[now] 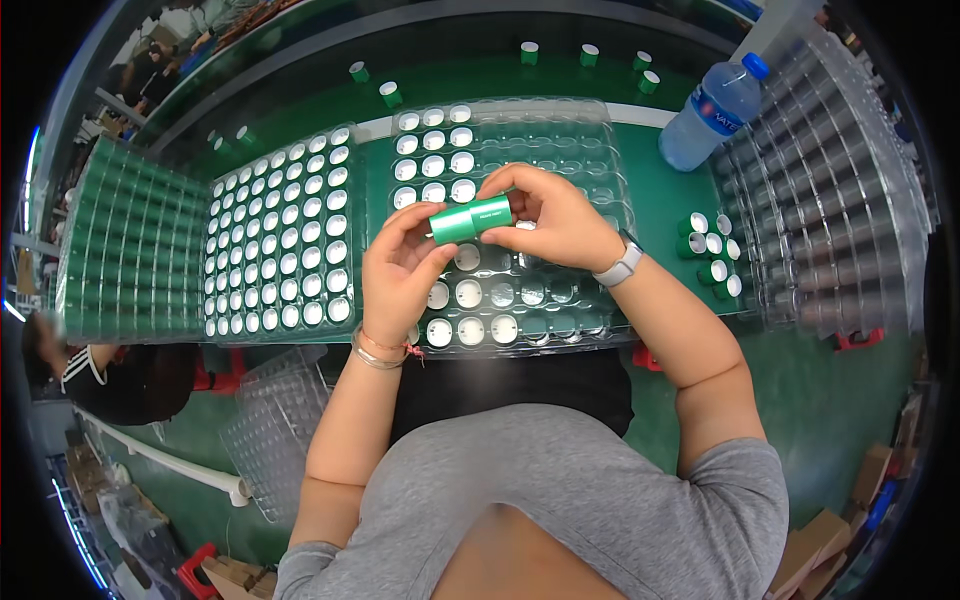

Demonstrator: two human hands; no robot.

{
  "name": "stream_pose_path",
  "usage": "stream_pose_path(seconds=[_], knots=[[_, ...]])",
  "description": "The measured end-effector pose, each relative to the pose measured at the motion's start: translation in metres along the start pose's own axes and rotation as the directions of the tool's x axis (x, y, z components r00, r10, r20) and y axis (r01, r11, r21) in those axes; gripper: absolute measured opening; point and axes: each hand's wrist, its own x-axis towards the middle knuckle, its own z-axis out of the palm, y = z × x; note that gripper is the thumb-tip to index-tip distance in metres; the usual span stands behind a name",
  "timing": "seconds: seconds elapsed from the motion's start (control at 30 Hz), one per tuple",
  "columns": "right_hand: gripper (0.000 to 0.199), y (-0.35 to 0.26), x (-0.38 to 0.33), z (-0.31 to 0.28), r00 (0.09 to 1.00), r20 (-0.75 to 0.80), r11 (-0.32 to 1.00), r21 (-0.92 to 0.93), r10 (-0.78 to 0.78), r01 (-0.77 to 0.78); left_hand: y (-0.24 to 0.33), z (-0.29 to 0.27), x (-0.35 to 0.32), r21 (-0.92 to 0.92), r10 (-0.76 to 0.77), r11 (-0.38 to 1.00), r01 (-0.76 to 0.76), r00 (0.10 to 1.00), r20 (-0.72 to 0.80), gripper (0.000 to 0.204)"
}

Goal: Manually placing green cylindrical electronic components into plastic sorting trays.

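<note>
Both of my hands hold a shiny green cylinder (pixel 473 219) above the tray, nearly level, its right end slightly higher. A seam crosses its middle; whether it is one piece or two set end to end I cannot tell. My left hand (pixel 395 275) pinches the left end, and the fingers and thumb of my right hand (pixel 560 222) grip the right end. Beneath them lies a clear plastic tray (pixel 575 150) with round pockets. White-topped cylinders (pixel 433 166) fill its left columns and part of its near rows. My hands cover some of the pockets.
Left of it stands a full tray of white-topped cylinders (pixel 290 235), beside stacked clear trays (pixel 130 245). Loose green cylinders (pixel 713 243) cluster at right, near a water bottle (pixel 712 112) and more stacked trays (pixel 830 180). Several cylinders (pixel 529 54) stand along the back.
</note>
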Motion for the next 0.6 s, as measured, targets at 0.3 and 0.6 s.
stream_pose_path(seconds=[0.3, 0.6], knots=[[0.022, -0.006, -0.001, 0.003, 0.992, -0.014, 0.985, 0.121, 0.123, -0.121, -0.006, 0.001, -0.001, 0.061, -0.088, 0.994, 0.093, 0.993, -0.075, 0.033], [0.020, 0.007, 0.004, 0.005, 0.962, -0.006, 0.961, 0.039, 0.272, -0.272, -0.002, 0.006, 0.002, 0.053, -0.184, 0.980, 0.194, 0.972, -0.149, 0.025]])
